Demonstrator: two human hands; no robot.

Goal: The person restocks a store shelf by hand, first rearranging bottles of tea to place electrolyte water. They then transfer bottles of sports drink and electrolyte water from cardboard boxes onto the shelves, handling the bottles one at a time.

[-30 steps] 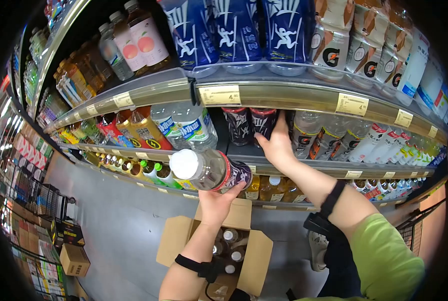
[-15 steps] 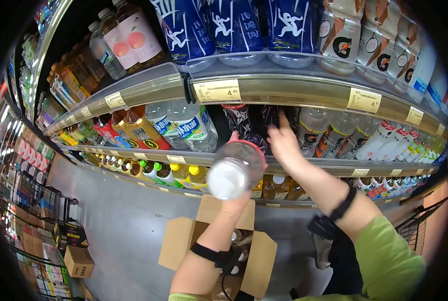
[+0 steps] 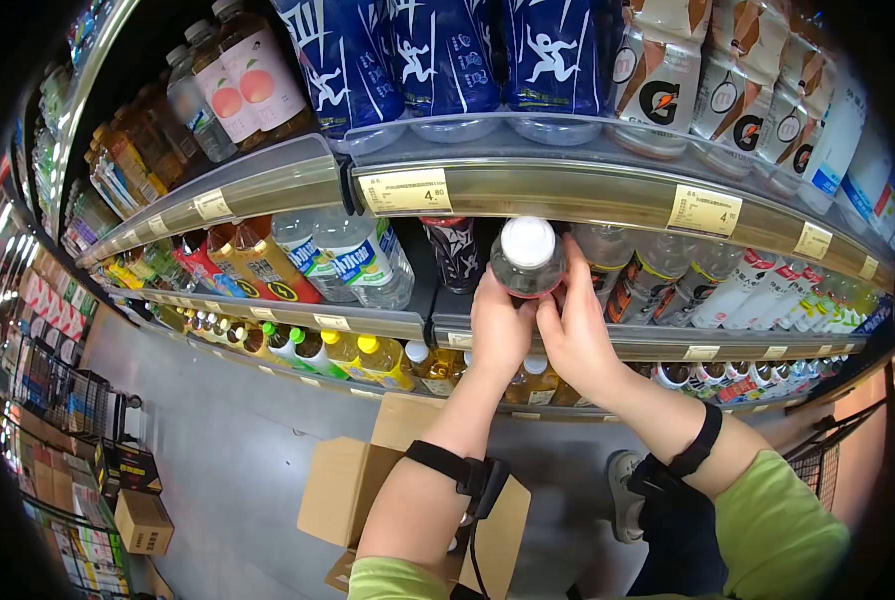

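Both of my hands are at the middle shelf, around a drink bottle (image 3: 527, 272) with a white cap, clear shoulder and a red edge on its wrap. My left hand (image 3: 500, 325) grips its left side. On the opposite side, the fingers of my right hand (image 3: 577, 325) close against it. The bottle's lower part is hidden behind the hands. Just left of it stands a black-wrapped bottle (image 3: 453, 255) with white markings. Clear bottles with orange-and-black labels (image 3: 632, 275) stand to the right of my right hand.
The upper shelf edge (image 3: 547, 185), with price tags, overhangs the hands. Blue-labelled bottles (image 3: 547, 70) stand above it. Yellow-capped bottles (image 3: 377, 360) line the bottom shelf. An open cardboard box (image 3: 342, 490) sits on the floor below, and a shopping cart (image 3: 822, 465) is at right.
The bottle in my left hand has moved right and turned, so its white cap now shows clearly. My right hand has left the shelf's dark interior and joined it on the bottle.
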